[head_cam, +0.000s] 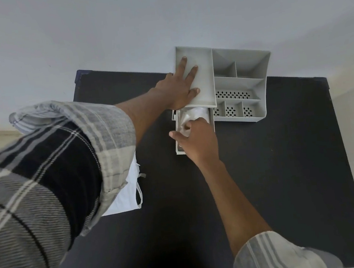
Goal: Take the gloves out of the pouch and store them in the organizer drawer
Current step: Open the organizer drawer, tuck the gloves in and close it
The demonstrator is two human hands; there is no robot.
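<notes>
A grey plastic organizer (243, 70) stands at the far edge of the black table. Its drawer (178, 147) is pulled out toward me at the front left. Pale translucent gloves (193, 115) lie bunched inside the drawer. My right hand (196, 142) reaches into the drawer with its fingers closed around the gloves. My left hand (180, 89) lies flat, fingers spread, in the organizer's large top-left compartment and holds nothing. The white pouch (125, 193) with its drawstring lies on the table at the left, partly hidden under my left sleeve.
The black table (284, 166) runs from the wall to its near edge at the bottom of the view. The organizer's right side has several small compartments (232, 109) with perforated floors. A pale wall rises behind the organizer.
</notes>
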